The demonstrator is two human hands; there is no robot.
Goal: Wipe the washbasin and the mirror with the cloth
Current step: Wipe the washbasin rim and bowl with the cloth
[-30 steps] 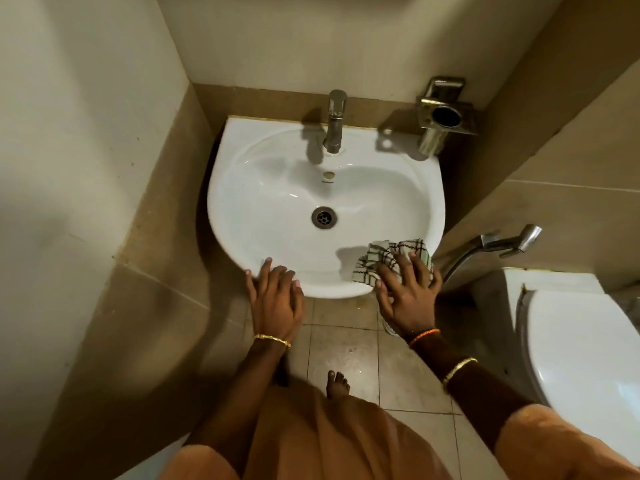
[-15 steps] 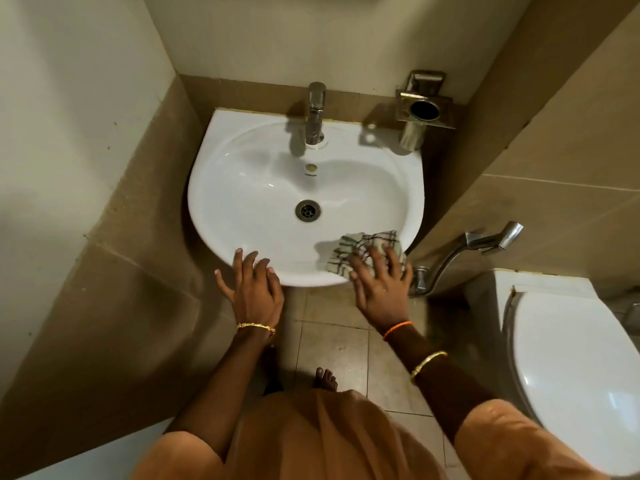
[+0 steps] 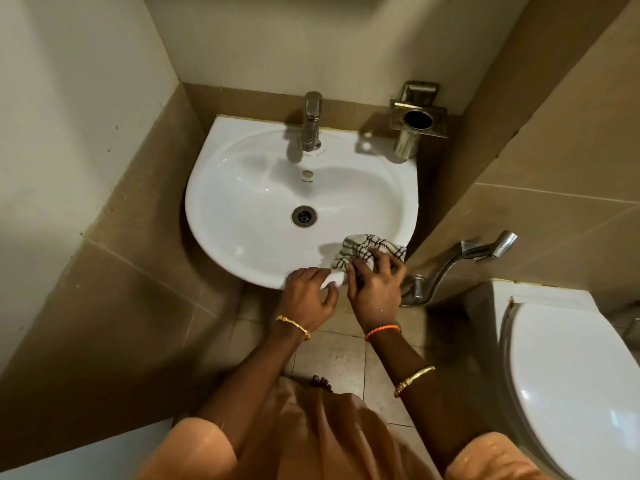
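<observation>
You face a white ceramic washbasin (image 3: 242,216), oval-bowled, fixed to the wall, with a metal drain at the bowl's centre. The cloth (image 3: 367,251), white with dark check lines, lies bunched on the basin's front-right rim. Part of it is covered by fingers; one white corner hangs at the front edge. The mirror is out of view.

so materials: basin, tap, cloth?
Washbasin: looks like glazed white ceramic, glossy with sharp highlights.
Tap: polished metal, probably chrome-plated, mirror-like reflections.
Cloth: soft woven fabric, white with dark checks, bunched in folds under the right hand.
</observation>
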